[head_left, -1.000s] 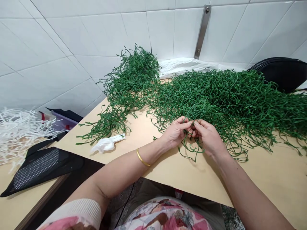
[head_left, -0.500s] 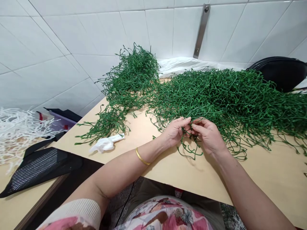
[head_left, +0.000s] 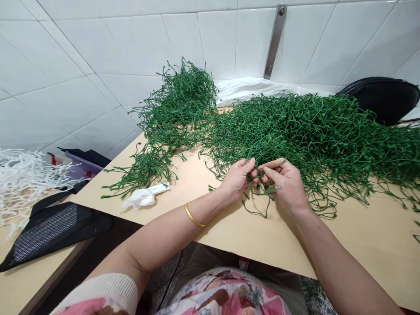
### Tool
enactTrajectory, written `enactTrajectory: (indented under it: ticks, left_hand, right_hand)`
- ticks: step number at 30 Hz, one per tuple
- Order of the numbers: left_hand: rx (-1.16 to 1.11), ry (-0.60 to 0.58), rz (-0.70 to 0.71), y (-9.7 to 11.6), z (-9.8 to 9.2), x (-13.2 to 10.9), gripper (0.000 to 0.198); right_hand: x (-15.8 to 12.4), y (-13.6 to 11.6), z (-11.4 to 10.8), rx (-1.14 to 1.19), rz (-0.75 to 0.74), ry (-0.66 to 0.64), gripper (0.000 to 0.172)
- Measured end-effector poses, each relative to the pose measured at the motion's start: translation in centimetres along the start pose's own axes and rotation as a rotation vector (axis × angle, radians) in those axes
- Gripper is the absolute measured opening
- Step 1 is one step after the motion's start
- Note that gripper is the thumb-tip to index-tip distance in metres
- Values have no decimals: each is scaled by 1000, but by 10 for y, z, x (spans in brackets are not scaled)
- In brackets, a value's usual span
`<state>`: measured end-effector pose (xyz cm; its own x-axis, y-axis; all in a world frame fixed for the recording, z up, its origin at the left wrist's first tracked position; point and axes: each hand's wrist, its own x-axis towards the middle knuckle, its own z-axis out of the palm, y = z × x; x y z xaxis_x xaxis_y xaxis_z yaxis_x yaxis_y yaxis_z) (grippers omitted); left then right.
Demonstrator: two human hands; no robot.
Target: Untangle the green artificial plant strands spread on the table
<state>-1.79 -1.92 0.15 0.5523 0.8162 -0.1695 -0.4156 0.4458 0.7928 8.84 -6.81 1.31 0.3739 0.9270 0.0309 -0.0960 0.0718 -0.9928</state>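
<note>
The left hand (head_left: 235,180) and right hand (head_left: 285,186) are close together, fingers bent small, pinching a loop of thin green vine (head_left: 262,192). It hangs from the front of a big tangled pile (head_left: 295,131) on the pale table (head_left: 229,232). The bit is thin, so the fingers work close. They hide it, so I can't see how the strands cross.

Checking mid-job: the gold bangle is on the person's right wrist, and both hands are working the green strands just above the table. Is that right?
Not quite: the gold bangle is on the left wrist, not the right, as the head view shows. The rest stands: the left hand and right hand are working the green strands just above the table.
</note>
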Motion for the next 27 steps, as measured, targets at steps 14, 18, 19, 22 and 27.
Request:
enactTrajectory:
  ticks: [14, 18, 19, 22, 27]
  left_hand:
    - [-35, -102, -103, 5, -4, 1, 16]
    - [-46, -120, -97, 4, -5, 2, 17]
    - [-45, -128, -95, 4, -5, 2, 18]
    - [-31, -142, -91, 5, -4, 1, 18]
    - [23, -114, -88, 6, -2, -1, 25]
  right_hand:
    - [2, -3, -1, -57, 90, -57, 21]
    - [3, -7, -2, 66, 207, -134, 21]
    - [3, -7, -3, 113, 241, -136, 20]
    - [5, -7, -5, 229, 294, -147, 19]
    - [5, -5, -6, 241, 265, -182, 20]
